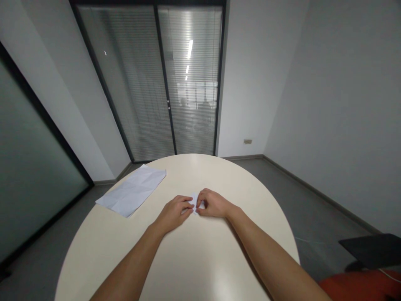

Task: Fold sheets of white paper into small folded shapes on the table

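A small folded piece of white paper (195, 201) lies near the middle of a round cream table (200, 255). My left hand (174, 212) pinches its left side with curled fingers. My right hand (212, 203) presses and pinches its right side, fingers closed over it. Most of the little paper is hidden between the two hands. Both forearms reach in from the bottom of the view.
A creased white sheet of paper (133, 190) lies at the table's far left, near the edge. Glass doors with blinds (163, 83) stand behind the table. A dark chair part (372, 250) and something red (360, 286) sit at the lower right.
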Tool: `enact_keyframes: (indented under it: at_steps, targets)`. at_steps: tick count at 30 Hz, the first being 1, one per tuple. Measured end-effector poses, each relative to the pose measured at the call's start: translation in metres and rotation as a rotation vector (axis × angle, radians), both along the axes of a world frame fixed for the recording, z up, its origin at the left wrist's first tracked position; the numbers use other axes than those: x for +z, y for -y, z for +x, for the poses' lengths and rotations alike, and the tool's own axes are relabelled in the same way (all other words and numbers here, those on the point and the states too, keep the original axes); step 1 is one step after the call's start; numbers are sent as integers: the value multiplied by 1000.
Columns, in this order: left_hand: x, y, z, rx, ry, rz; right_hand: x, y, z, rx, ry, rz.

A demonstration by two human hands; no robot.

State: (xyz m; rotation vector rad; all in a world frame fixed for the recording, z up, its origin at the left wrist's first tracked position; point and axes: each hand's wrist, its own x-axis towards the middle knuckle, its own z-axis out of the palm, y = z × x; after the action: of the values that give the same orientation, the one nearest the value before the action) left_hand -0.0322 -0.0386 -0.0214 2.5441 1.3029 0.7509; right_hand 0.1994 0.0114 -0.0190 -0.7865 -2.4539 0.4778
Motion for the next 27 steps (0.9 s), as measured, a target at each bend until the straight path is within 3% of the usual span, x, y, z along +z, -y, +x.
enact_keyframes:
  at_steps: [10,20,27]
  targets:
    - [-7,-3,5,154,47,-19,6,6,-2,-17,17,7]
    - [-18,-9,5,144,192,-14,2,6,-2,-12,-29,50]
    - [-19,-9,6,149,192,5,-7,2,-2,-126,29,39]
